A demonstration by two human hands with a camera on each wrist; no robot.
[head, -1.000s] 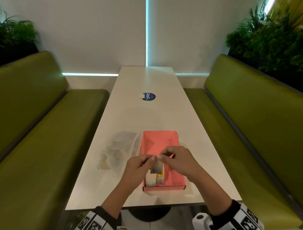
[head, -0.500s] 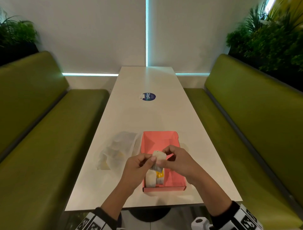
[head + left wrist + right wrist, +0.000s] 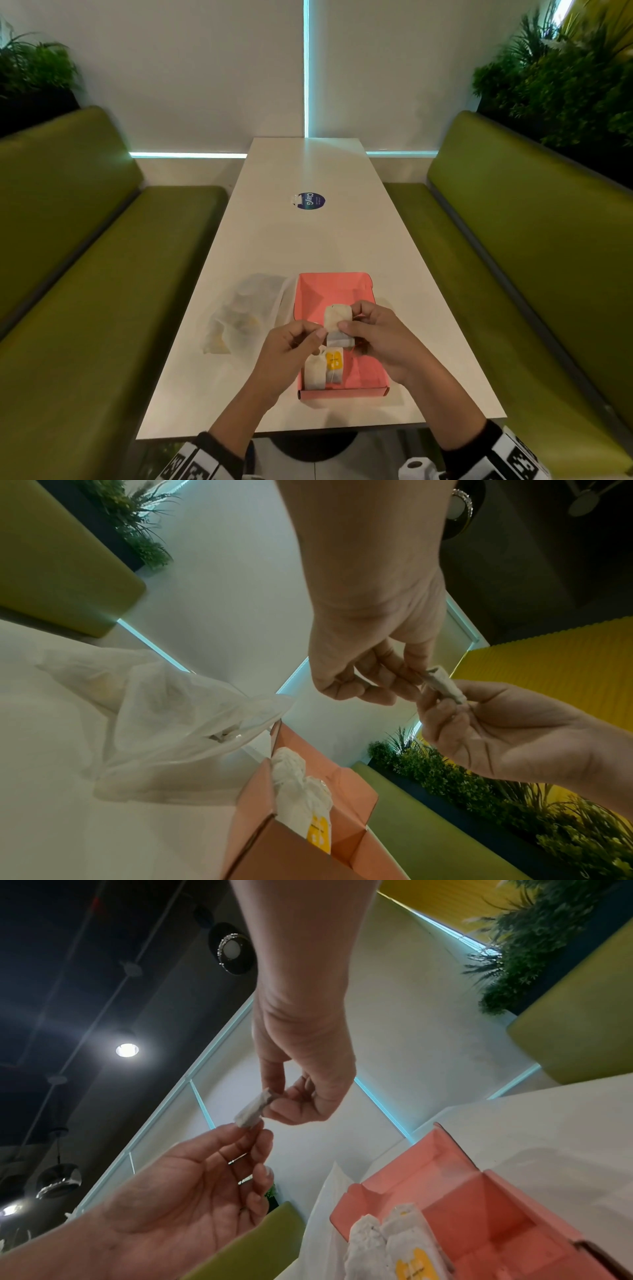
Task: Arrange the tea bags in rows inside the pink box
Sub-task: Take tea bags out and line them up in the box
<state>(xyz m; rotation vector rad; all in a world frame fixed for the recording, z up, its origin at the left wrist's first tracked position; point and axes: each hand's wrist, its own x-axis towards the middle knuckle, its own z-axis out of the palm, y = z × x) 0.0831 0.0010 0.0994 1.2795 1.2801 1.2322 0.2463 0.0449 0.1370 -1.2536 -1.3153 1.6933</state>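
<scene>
A pale tea bag (image 3: 337, 320) stands upright above the pink box (image 3: 329, 291), held between both hands. My right hand (image 3: 371, 330) pinches its right side, thumb in front and fingers behind. My left hand (image 3: 296, 342) pinches its lower left edge. The left wrist view shows the tea bag (image 3: 443, 685) edge-on between my left hand (image 3: 369, 669) and right hand (image 3: 479, 723). The right wrist view shows the same tea bag (image 3: 253, 1110). Two tea bags (image 3: 315, 375) stand in the box's near left corner, one with a yellow tag (image 3: 334, 363).
A clear plastic bag (image 3: 246, 311) holding more tea bags lies on the white table (image 3: 308, 246) just left of the box. A round blue sticker (image 3: 310, 200) sits farther up the table. Green benches (image 3: 85, 291) flank both sides.
The tea bag, which hung low between my fingertips, has been turned up and now stands flat-faced above them. Both hands shifted slightly away from me over the box.
</scene>
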